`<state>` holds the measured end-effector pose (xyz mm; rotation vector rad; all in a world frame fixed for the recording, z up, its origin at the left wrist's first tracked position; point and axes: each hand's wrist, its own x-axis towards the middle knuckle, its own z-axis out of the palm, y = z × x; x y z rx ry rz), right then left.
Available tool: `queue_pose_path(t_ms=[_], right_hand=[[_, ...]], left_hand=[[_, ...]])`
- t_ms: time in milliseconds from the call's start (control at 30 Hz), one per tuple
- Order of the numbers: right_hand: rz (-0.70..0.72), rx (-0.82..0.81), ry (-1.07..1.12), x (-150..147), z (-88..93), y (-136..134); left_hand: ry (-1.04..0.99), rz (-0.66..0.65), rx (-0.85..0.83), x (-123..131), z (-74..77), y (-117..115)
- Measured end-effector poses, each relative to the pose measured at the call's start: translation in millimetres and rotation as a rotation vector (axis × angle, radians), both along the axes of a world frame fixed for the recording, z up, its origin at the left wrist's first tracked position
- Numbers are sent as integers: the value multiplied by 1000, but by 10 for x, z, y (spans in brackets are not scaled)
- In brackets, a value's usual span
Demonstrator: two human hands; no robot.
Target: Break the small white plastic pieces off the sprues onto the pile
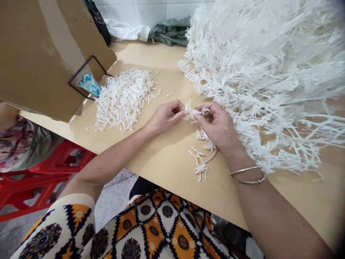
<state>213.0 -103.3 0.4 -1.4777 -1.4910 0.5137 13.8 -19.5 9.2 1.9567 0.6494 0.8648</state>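
My left hand point(164, 117) and my right hand point(218, 126) meet over the middle of the tan table point(167, 162), both pinched on one white branched plastic piece point(194, 110). The long end of that piece point(201, 162) trails under my right palm toward the table's front edge. A silver bangle point(248, 175) sits on my right wrist. A small heap of short white plastic bits point(122, 99) lies to the left of my left hand. A very large pile of white branched pieces point(269, 79) rises right beside my right hand.
A brown cardboard box point(35, 57) stands at the left with a black wire frame and a blue-white bag point(90, 84) on its flap. Red plastic stools point(40, 172) sit below the table edge at left. Folded cloths point(151, 31) lie against the tiled wall.
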Motion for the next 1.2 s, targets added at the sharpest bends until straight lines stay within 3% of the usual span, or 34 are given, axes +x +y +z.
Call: queue_pose_path(t_ms=[167,367,767,1000,1200], right_hand=[[86,-17,188,-55,-8,6],[15,20,254,-90,-61,24],[-95,66,130,-22,-54,37],[24,-63,32,-63,75,7],[50,-78,22,-71,113,-20]], left_hand=[[-74,14,58,-5,-18,29],[-135,4,-103,-1,-60,55],[-66,51,-208,30,-55,25],[-34,65,-26,4,-38,32],[35,-16,-75,-47,-1,48]])
